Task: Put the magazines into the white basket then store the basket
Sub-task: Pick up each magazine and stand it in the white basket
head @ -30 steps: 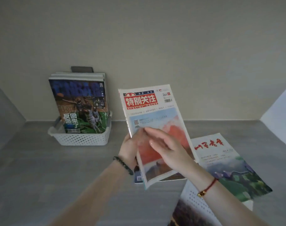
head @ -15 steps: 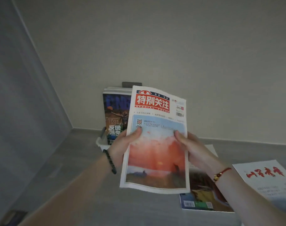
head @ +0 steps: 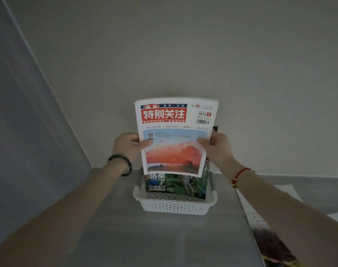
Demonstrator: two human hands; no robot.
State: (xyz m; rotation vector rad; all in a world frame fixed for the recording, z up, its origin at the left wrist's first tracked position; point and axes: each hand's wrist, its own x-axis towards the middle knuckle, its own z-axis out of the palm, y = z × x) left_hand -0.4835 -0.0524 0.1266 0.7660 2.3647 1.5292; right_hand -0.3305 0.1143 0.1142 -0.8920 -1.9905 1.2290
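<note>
Left hand [head: 125, 146] and right hand [head: 220, 149] pinching side edges of red-titled magazine [head: 174, 132], swung over from right, now upright above white basket [head: 175, 207] on far counter [head: 106, 228], drop-in before stored magazines [head: 175, 184] next.

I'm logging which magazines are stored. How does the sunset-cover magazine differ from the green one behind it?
The sunset magazine is gripped in the air at its sides by the left hand and right hand; the green magazine stands in the white basket. The sunset magazine's cover is white with a red title; the green magazine's is dark. The sunset magazine shows nearly whole; only the green magazine's lower part shows. Both are upright, covers facing the camera.
</note>
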